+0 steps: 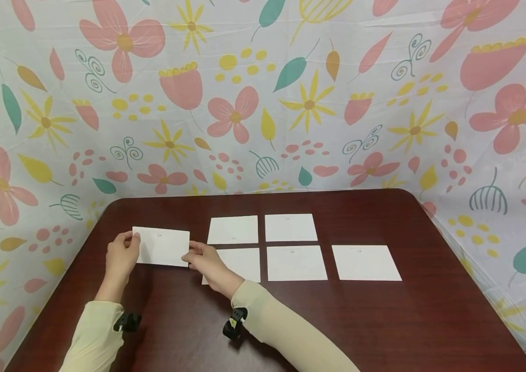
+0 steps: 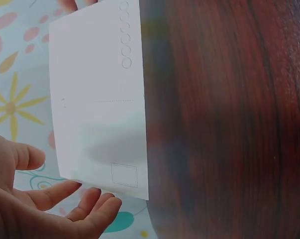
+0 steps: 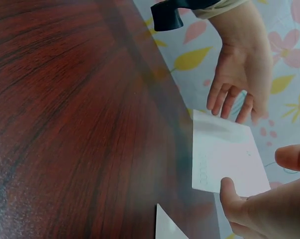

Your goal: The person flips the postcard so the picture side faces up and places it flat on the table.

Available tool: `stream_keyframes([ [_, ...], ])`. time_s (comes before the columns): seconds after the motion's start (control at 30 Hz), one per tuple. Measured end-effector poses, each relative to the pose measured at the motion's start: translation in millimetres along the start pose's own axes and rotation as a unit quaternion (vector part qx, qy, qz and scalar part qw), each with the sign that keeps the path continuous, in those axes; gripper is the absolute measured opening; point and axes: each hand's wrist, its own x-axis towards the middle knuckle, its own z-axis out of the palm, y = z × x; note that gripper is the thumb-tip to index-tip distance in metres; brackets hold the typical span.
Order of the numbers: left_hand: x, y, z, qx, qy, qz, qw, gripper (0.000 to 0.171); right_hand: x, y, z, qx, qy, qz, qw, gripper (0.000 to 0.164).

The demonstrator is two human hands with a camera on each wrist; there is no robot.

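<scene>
Between my two hands a white postcard is held up at the table's left side, tilted toward me. A stamp box, a dashed line and a row of small circles are printed on it. My left hand holds it by the left edge, its fingertips right at that edge. At the opposite edge, my right hand holds it, one fingertip overlapping the card in the right wrist view. Under the right hand's wrist, another white card lies partly hidden.
Several more white cards lie flat in two rows: a back left card, a back right card, a front middle card and a front right card. Behind the dark wooden table hangs a flowered cloth.
</scene>
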Motion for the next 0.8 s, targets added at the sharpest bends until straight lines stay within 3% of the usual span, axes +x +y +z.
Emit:
stream_keyframes([
  [0.27,-4.6,3.8,-4.5,-0.058,-0.018,-0.022,0.9979,0.072,2.0,-1.3,0.9,0.018,0.014,-0.018,1.000,0.049],
  [0.47,-5.5,5.6,-3.9,-0.113,0.000,-0.035,0.9930,0.080,5.4,0.1,-0.8,0.024,0.045,-0.029,0.998,0.039],
  [0.6,-5.9,5.3,-3.2,-0.113,0.015,-0.040,0.9927,0.076,5.1,0.6,-1.3,0.030,0.076,-0.037,0.996,0.035],
  [0.8,-5.6,2.9,-2.4,-0.077,0.025,-0.034,0.9962,0.053,3.2,1.5,-3.5,0.027,0.118,-0.056,0.991,0.031],
])
